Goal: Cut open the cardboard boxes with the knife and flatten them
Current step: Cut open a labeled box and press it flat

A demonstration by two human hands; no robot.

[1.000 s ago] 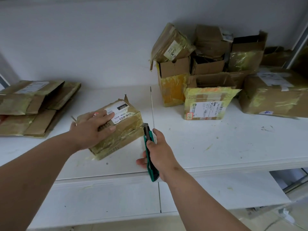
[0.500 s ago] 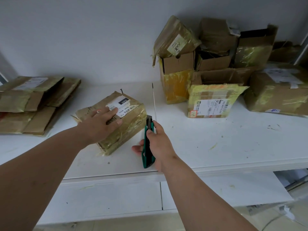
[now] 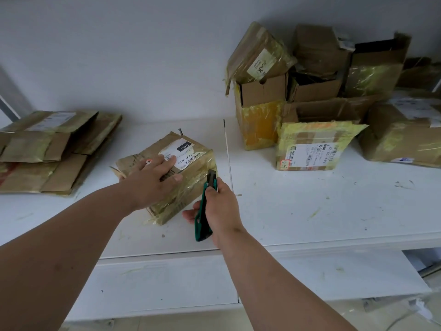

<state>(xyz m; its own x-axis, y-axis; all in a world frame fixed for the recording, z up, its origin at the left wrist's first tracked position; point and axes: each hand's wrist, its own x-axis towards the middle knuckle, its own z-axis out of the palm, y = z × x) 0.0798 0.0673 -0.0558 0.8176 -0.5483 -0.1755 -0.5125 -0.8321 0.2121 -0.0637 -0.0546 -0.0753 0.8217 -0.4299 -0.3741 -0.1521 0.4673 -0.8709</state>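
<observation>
At far left a stack of flattened boxes [image 3: 51, 151] lies on the white worktop [image 3: 310, 211]. Beside it the left hand [image 3: 152, 181] presses flat, fingers spread, on a taped cardboard box [image 3: 171, 177]. The right hand [image 3: 220, 211] has its grip closed round a green knife [image 3: 205, 209], whose tip seems to touch the box's right edge. Unopened boxes [image 3: 315, 91] pile up at right.

Head camera looks forward and down, close over the shelf [image 3: 310, 211] (single view, edges perhaps distorted).
</observation>
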